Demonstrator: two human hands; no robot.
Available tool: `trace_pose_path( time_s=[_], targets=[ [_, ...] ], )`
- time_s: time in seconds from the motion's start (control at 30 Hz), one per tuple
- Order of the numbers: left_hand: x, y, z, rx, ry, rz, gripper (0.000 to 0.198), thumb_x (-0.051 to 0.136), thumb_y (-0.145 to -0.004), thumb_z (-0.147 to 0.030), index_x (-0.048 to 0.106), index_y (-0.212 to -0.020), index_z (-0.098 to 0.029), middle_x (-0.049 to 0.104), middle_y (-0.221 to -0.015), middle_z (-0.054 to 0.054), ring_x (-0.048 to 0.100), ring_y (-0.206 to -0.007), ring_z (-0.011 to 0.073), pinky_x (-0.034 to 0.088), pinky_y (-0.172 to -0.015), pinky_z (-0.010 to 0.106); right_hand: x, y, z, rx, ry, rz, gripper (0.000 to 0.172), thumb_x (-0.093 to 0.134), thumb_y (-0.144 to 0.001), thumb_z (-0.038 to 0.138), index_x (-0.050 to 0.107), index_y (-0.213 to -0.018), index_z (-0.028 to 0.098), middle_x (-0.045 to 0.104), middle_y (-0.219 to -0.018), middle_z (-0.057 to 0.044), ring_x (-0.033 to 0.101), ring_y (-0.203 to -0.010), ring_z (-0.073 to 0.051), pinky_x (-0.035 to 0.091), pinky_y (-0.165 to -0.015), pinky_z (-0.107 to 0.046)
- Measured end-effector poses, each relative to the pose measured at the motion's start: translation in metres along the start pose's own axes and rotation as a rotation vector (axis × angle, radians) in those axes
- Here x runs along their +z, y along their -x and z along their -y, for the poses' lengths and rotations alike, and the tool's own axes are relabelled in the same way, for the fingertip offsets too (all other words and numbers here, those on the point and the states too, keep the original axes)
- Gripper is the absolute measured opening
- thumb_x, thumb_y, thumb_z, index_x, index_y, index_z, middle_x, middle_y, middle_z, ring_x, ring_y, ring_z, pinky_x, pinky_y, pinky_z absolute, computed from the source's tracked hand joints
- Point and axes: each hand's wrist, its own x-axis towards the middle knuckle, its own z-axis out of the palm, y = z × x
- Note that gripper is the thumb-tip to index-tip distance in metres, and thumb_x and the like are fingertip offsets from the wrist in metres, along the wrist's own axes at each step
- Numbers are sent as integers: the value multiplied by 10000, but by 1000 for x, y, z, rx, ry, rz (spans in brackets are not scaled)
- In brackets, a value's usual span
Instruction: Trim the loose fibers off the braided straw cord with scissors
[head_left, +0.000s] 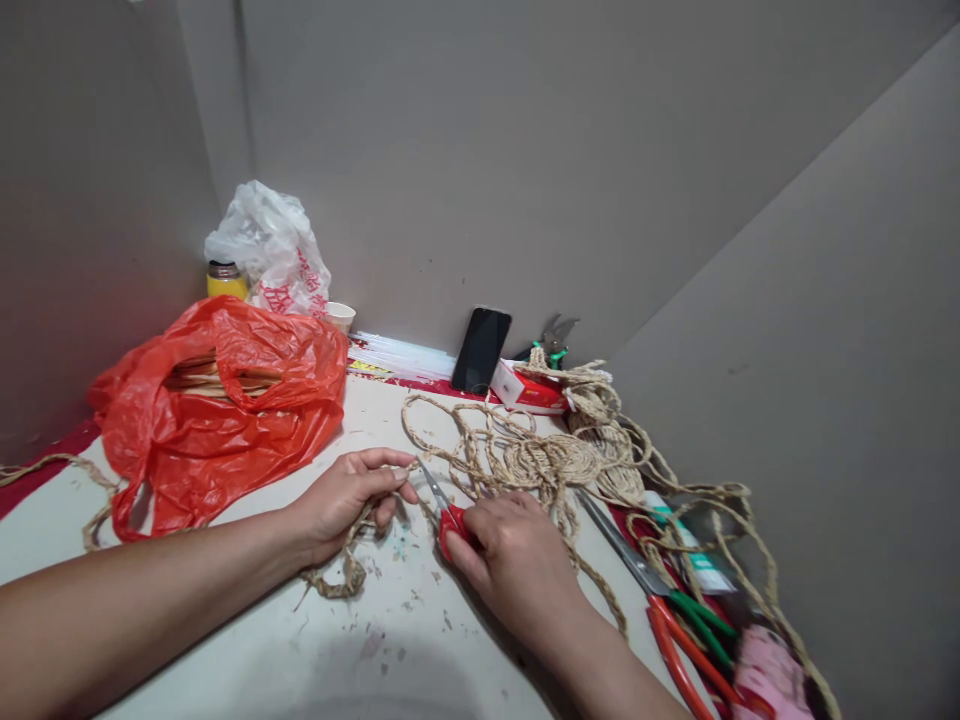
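Observation:
My left hand (360,500) is closed on a braided straw cord (346,572), which hangs down from the fingers to the white work surface. In my right hand (506,545) is a small pair of scissors (439,492) with red handles. Their blades point up and left, their tips beside my left fingertips. Whether the blades touch the cord I cannot tell. Behind and right of my right hand lies a tangle of braided straw cord (480,440), with a coiled woven piece (551,460) among it.
At left sits a red plastic bag (300,430) holding flat tan pieces. A white bag (262,230), yellow jar (226,281) and paper cup (340,316) stand behind. A phone (481,350) leans on the back wall. Large orange-handled scissors (671,650) and pruning shears (556,340) lie right.

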Motion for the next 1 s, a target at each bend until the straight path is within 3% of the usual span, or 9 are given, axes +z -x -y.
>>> trace_pose_path(
  time_s=[0.3, 0.43, 0.53, 0.63, 0.73, 0.87, 1.0],
  targets=[
    [-1, -1, 1, -10, 41, 13, 294, 654, -765, -257, 581, -1024, -138, 676, -712, 25, 453, -375, 42, 349, -419, 184, 6, -3, -6, 198, -302, -89, 318, 519, -785, 268, 448, -481, 208, 488, -499, 2, 409, -518, -141, 283, -582, -300],
    [-2, -2, 1, -24, 16, 67, 307, 656, -776, -285, 570, -1027, -129, 694, -723, 50, 453, -370, 42, 337, -415, 182, 3, -5, -2, 261, -471, -82, 344, 462, -842, 332, 464, -523, 205, 485, -519, 8, 455, -513, -133, 322, -507, -253],
    [-1, 0, 0, -40, -17, 138, 354, 650, -791, -330, 547, -1068, -136, 709, -762, 67, 468, -374, 48, 330, -406, 177, -2, -6, 5, 441, -878, 17, 383, 467, -882, 465, 557, -637, 184, 505, -508, 14, 473, -484, -125, 368, -478, -236],
    [5, 7, 0, -38, -86, 221, 354, 623, -819, -376, 510, -1073, -158, 721, -817, 86, 501, -384, 60, 363, -415, 182, -3, -6, 13, 684, -1346, 87, 387, 605, -800, 546, 632, -783, 160, 519, -482, 25, 430, -435, -104, 353, -456, -230],
    [11, 14, 1, -34, -143, 272, 300, 616, -824, -408, 475, -957, -179, 726, -815, 94, 501, -373, 59, 348, -402, 169, -2, -6, 20, 730, -1523, 37, 366, 693, -749, 507, 657, -820, 150, 517, -477, 38, 396, -420, -76, 313, -452, -210],
    [14, 19, 3, -106, -150, 339, 325, 660, -779, -432, 463, -850, -183, 717, -820, 91, 539, -426, 73, 385, -440, 182, -2, -5, 22, 743, -1587, -71, 324, 748, -710, 452, 629, -687, 151, 485, -453, 49, 379, -425, -65, 292, -454, -204],
    [14, 19, 4, -89, -197, 247, 371, 784, -641, -371, 548, -842, -168, 664, -809, 36, 549, -533, 85, 413, -514, 210, -5, -6, 13, 748, -1556, -237, 337, 771, -684, 441, 584, -620, 168, 492, -460, 47, 384, -438, -71, 297, -450, -203]
  ],
)
